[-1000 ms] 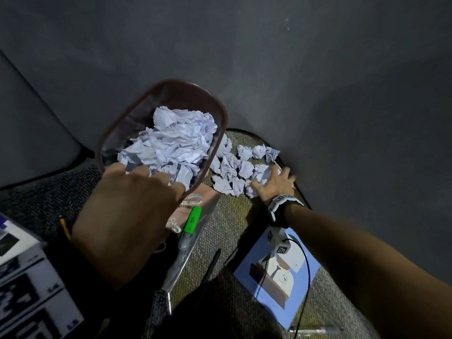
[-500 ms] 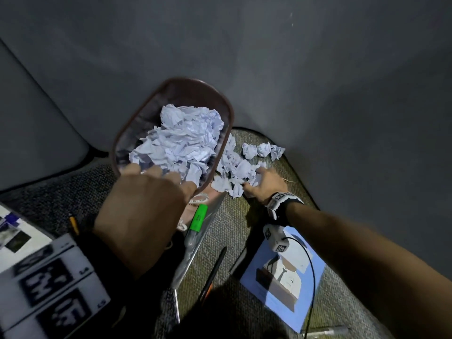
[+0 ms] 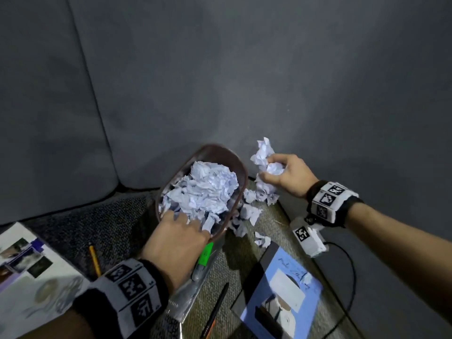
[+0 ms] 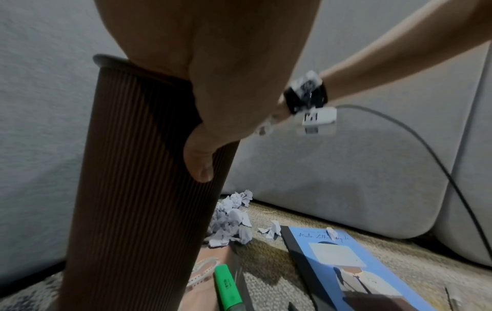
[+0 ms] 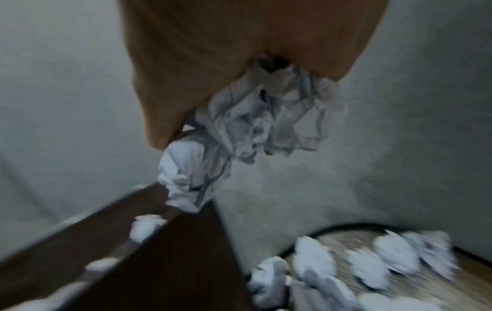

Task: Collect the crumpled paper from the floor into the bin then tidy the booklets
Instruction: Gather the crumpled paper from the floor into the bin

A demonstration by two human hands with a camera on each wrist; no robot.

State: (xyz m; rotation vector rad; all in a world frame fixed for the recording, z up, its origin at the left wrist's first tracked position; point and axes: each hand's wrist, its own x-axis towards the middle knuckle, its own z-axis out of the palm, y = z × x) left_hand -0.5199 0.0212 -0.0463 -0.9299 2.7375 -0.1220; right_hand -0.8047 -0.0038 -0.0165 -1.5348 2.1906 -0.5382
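Observation:
A brown ribbed bin [image 3: 233,165] [image 4: 138,178] stands tilted on the carpet, heaped with crumpled white paper [image 3: 208,189]. My left hand [image 3: 178,238] [image 4: 210,117] grips its near rim, thumb down the outside wall. My right hand [image 3: 281,174] holds a bunch of crumpled paper [image 3: 265,159] [image 5: 266,117] just right of the bin's rim, above the floor. Several crumpled balls [image 3: 249,211] [image 4: 229,218] [image 5: 372,258] still lie on the carpet beside the bin. A blue booklet [image 3: 281,292] [image 4: 343,263] lies flat at the right. Another open booklet [image 3: 31,270] lies at the left.
A grey sofa [image 3: 220,81] rises right behind the bin. A green highlighter [image 3: 205,253] [image 4: 226,286], a clear pouch [image 3: 195,289], a yellow pencil [image 3: 94,260] and a dark pen [image 3: 217,307] lie on the carpet near me. A cable [image 3: 347,277] trails from my right wrist.
My right hand gathered paper from the floor pile and lifted it up beside the bin's rim. The left hand kept its hold on the bin.

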